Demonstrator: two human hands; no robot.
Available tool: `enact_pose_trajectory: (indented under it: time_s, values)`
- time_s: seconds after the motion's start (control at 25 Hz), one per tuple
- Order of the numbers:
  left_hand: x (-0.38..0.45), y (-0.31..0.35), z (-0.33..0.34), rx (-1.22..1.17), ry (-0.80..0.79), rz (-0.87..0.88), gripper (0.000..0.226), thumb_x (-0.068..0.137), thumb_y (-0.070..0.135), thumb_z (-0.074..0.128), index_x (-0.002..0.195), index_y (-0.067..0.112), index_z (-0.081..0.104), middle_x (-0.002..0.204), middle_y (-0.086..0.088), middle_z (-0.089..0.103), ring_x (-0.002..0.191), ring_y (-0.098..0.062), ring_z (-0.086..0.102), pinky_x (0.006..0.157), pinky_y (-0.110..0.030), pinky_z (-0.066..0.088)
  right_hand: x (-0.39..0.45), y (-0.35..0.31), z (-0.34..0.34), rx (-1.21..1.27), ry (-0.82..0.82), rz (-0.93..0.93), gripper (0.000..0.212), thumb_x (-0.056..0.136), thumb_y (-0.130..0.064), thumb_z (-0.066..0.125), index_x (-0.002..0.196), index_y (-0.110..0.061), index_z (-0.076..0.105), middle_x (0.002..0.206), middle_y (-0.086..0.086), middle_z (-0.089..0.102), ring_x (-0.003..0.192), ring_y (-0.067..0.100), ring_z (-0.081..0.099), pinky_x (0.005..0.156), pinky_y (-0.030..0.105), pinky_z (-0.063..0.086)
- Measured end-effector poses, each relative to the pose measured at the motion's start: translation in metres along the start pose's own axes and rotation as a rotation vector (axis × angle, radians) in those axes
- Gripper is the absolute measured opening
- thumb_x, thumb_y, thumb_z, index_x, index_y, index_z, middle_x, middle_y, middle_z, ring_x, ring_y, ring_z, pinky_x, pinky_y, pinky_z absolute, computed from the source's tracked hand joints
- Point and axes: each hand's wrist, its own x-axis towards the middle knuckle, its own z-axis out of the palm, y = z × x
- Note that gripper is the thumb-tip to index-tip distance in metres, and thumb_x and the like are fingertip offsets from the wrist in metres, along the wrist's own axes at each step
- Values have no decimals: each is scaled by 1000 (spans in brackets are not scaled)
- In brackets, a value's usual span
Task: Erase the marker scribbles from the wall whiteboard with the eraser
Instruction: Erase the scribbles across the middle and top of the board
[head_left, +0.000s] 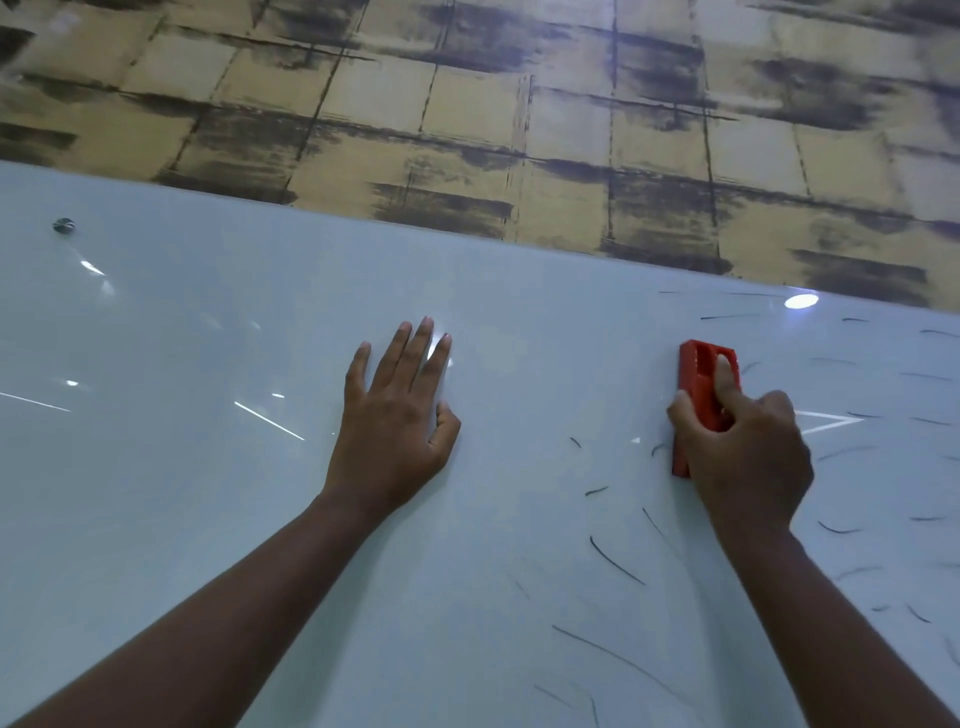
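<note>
Left of the eraser (705, 400), the left hand (397, 421) lies flat on the whiteboard (182, 493), blocking that way; right of it, only scribbles (883, 374).

white whiteboard (208, 493), red eraser (698, 395) against it, black marker strokes (615, 561)

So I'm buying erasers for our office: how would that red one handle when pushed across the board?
The red eraser looks like rigid moulded plastic, so probably stiff and light. The right hand grips its recessed back, suggesting secure hold. On the glossy whiteboard it likely glides easily.
</note>
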Motion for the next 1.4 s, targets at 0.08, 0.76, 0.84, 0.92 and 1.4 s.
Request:
enact_pose_trajectory:
  time_s: [0.08,0.76,0.84,0.92,1.4]
  values:
    - [-3,2,-1,5,5,4,72,97,34,34,166,14,35,176,-7,25,164,-24,20,132,-57,14,-20,0,2,25,16,52,62,91,-49,68,147,-25,57,87,10,45,71,27,48,67,34,41]
    - [-30,-1,-6,-98,-17,34,67,103,33,37,167,14,33,177,-6,21,165,-24,15,133,-57,15,-111,-50,-5,59,-169,-505,66,83,-49,73,145,-31,59,85,2,47,66,20,51,50,27,42]
    - [-33,-2,-6,-100,6,44,66,102,33,37,166,13,35,176,-6,24,164,-25,19,132,-57,17,-83,-31,-11,51,-148,-252,65,81,-48,76,143,-38,60,84,2,44,70,26,56,55,31,44]
    - [-36,-3,-5,-95,8,45,66,102,32,39,166,13,36,176,-6,24,164,-25,20,132,-57,17,-66,-7,-18,23,-141,-51,63,83,-48,76,144,-41,58,85,3,42,71,29,55,59,33,44]
    - [-52,3,-1,-13,-10,49,68,105,32,39,169,13,26,178,-10,14,166,-26,9,132,-58,12,-143,-46,-24,184,-216,-48,66,84,-36,79,146,-30,58,86,4,42,76,24,49,62,30,39]
